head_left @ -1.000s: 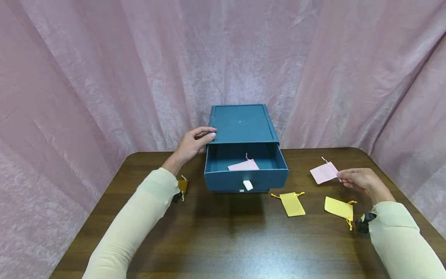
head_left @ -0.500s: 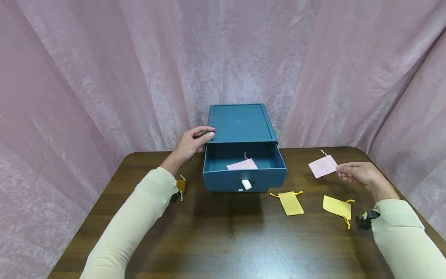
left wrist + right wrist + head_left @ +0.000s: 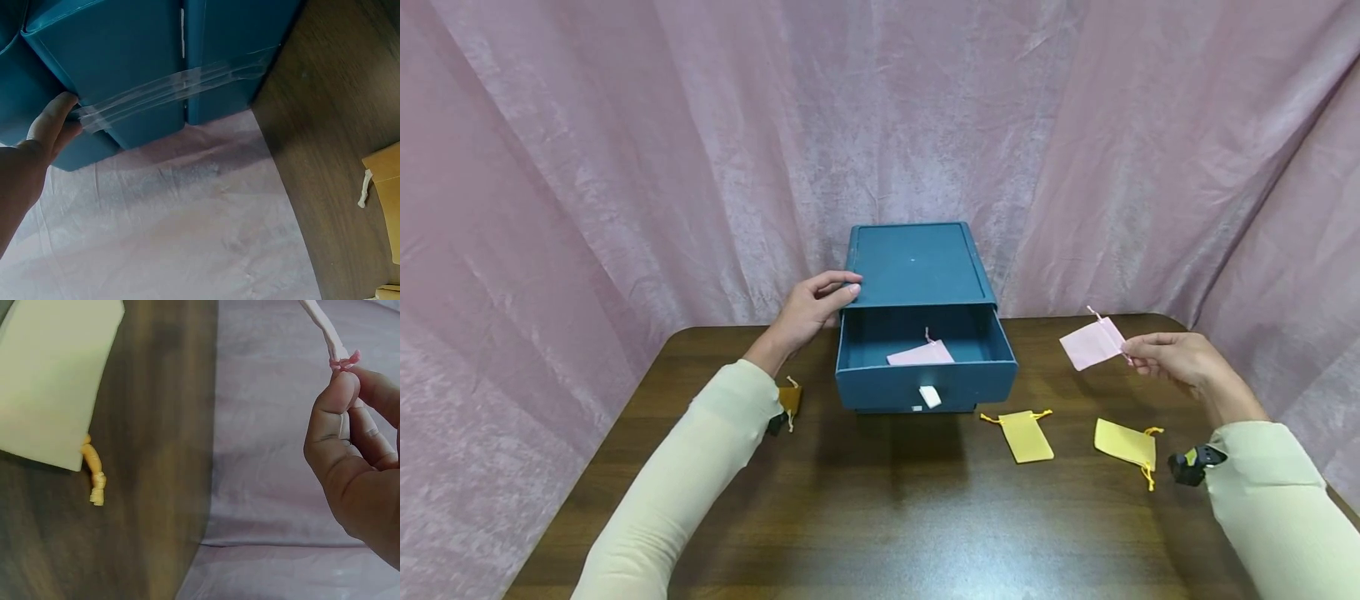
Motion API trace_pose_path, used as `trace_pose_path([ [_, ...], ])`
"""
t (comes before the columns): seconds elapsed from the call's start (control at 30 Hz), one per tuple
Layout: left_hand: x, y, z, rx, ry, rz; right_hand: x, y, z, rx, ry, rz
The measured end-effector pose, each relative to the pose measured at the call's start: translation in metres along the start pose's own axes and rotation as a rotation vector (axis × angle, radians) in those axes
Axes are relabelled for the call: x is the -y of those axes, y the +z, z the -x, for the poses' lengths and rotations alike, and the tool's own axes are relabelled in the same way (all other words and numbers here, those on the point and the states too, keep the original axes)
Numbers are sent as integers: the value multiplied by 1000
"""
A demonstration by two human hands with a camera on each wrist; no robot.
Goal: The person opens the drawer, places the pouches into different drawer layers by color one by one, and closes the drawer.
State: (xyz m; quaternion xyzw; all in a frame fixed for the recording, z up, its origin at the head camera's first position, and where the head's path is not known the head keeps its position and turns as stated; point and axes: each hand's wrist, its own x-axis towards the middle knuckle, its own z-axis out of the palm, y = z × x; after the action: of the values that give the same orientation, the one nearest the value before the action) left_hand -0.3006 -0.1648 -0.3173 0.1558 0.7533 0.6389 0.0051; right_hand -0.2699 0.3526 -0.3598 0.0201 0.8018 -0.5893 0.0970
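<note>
My right hand (image 3: 1180, 360) pinches a pink drawstring pouch (image 3: 1092, 343) by its edge, between thumb and fingertips, above the table's right side. In the right wrist view the pouch (image 3: 324, 330) appears edge-on as a thin strip, its pink cord near the fingertips. At the left, my left hand (image 3: 811, 310) rests with relaxed fingers on the top left edge of a blue drawer unit (image 3: 917, 262). The unit's drawer (image 3: 887, 387) is pulled out, and another pink pouch (image 3: 925, 354) lies inside it. Clear tape (image 3: 181, 84) runs along the unit's side in the left wrist view.
Two yellow drawstring pouches lie on the wooden table (image 3: 880, 517): one pouch (image 3: 1027, 437) right of the drawer, the other pouch (image 3: 1126, 443) near my right wrist. A brown pouch (image 3: 792, 400) lies partly hidden behind my left forearm. Pink curtain (image 3: 760, 167) hangs behind.
My right hand has risen with the pink pouch, lifting it up from the table. My left hand has stayed on the drawer unit.
</note>
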Motion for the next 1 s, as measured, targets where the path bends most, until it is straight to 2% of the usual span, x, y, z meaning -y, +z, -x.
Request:
trace_pose_path([
  [0.1,-1,-1,0,-3,-6,-13,6,0,0,25,-35,-54],
  [0.2,-1,-1,0,0,-13,-16,11,0,2,31,-54,-55],
  [0.47,1,-1,0,-6,-13,-20,25,1,8,26,-56,-82],
  [1.0,1,0,-1,-2,6,4,49,10,16,1,-142,-18],
])
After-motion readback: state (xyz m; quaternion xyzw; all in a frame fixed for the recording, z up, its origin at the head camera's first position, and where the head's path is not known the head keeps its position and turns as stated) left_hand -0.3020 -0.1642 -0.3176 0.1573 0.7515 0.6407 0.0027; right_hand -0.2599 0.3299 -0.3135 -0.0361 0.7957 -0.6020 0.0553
